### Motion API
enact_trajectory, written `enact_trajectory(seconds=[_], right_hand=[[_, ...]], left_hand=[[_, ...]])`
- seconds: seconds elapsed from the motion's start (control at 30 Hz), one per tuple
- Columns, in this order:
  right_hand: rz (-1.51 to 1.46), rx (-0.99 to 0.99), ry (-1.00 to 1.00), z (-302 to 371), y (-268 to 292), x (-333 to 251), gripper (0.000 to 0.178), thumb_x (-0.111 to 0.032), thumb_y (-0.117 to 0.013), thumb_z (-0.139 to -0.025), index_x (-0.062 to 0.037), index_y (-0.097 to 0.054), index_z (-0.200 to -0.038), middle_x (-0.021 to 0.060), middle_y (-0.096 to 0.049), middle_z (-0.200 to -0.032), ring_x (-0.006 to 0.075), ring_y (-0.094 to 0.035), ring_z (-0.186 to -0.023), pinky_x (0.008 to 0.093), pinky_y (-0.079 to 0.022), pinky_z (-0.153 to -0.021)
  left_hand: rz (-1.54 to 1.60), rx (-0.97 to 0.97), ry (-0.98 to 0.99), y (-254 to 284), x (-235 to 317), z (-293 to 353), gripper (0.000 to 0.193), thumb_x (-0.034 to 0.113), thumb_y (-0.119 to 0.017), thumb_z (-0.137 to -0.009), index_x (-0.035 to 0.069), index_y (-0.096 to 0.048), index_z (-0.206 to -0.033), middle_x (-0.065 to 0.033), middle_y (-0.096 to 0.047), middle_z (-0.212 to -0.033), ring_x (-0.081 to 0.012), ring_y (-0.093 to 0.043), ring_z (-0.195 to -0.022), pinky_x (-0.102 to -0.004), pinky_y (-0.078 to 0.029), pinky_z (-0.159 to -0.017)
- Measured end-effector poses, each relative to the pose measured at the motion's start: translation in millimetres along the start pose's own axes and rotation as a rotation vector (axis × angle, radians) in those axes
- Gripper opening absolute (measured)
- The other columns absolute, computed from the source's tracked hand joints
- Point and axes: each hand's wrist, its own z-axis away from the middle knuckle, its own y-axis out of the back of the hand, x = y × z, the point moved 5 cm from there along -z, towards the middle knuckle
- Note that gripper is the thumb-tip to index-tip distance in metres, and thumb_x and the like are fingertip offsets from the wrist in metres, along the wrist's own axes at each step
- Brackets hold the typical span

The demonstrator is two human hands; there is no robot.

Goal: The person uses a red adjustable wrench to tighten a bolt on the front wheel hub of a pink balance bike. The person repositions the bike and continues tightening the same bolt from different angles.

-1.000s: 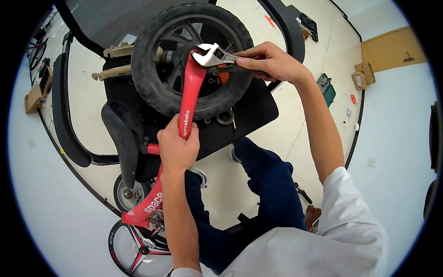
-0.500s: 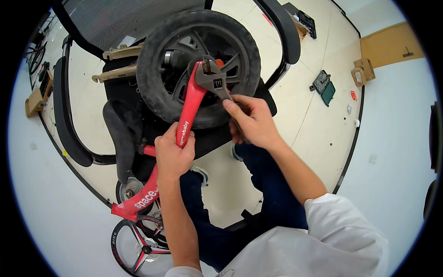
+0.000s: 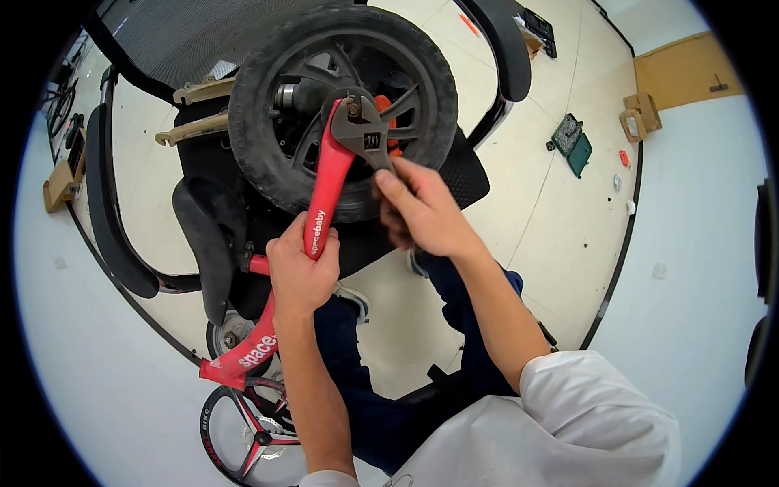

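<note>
A pink-red bicycle fork leg or frame tube [image 3: 331, 180] rises to the axle of a black spoked wheel with a thick tyre [image 3: 258, 134]. My left hand [image 3: 302, 264] is wrapped round its lower part. An adjustable wrench [image 3: 363, 135] has its jaws at the nut on the tube's flattened upper end. The wrench's handle is gripped in my right hand [image 3: 418, 203], whose lower fingers are blurred. Orange-red parts [image 3: 388, 122] show among the spokes behind the wrench.
The wheel lies on a black chair with armrests [image 3: 122, 199]. Close by are a black saddle [image 3: 209, 243], a pink-red frame [image 3: 251, 349], beige arms [image 3: 195, 128] and another spoked wheel [image 3: 264, 438]. An opened green case [image 3: 574, 144] and cardboard boxes [image 3: 641, 115] lie on the floor to the right.
My right hand and the wrench handle have swung left and slightly down, turning the wrench about the nut. My left hand keeps its grip on the tube; the whole view has shifted slightly.
</note>
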Motion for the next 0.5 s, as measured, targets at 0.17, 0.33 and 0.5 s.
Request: enact_trajectory(seconds=[0.17, 0.33, 0.5], right_hand=[[0.248, -0.063, -0.023, -1.5, 33.2, -29.6, 0.032, -0.031, -0.051, -0.105, -0.0018, -0.053, -0.091, 0.0019, -0.047, -0.052, 0.0082, -0.043, -0.038, 0.0251, -0.033, -0.036], [0.128, 0.073, -0.038, 12.0, 3.5, -24.9, 0.028, -0.027, -0.050, -0.105, 0.0007, -0.053, -0.104, 0.0037, -0.050, -0.053, 0.0119, -0.050, -0.036, 0.0264, -0.039, -0.035], [-0.101, 0.103, 0.009, 15.5, -23.1, -9.8, 0.028, -0.026, -0.048, -0.106, 0.0014, -0.048, -0.106, 0.0088, -0.057, -0.057, 0.0169, -0.058, -0.040, 0.0264, -0.042, -0.034]], left_hand=[[-0.003, 0.019, -0.004, 0.3, 2.5, 1.3, 0.014, 0.007, -0.066, -0.083, -0.004, -0.063, -0.091, -0.0096, -0.046, -0.055, -0.0187, -0.047, -0.046, -0.0317, -0.041, -0.051], [0.027, 0.038, 0.007, -0.7, -2.8, 1.1, 0.011, 0.006, -0.065, -0.084, -0.003, -0.063, -0.088, -0.0119, -0.045, -0.054, -0.0227, -0.046, -0.044, -0.0329, -0.041, -0.051], [-0.003, 0.040, -0.034, -1.3, 4.8, -0.2, 0.011, 0.006, -0.065, -0.084, -0.003, -0.063, -0.089, -0.0119, -0.048, -0.055, -0.0209, -0.048, -0.045, -0.0333, -0.043, -0.052]])
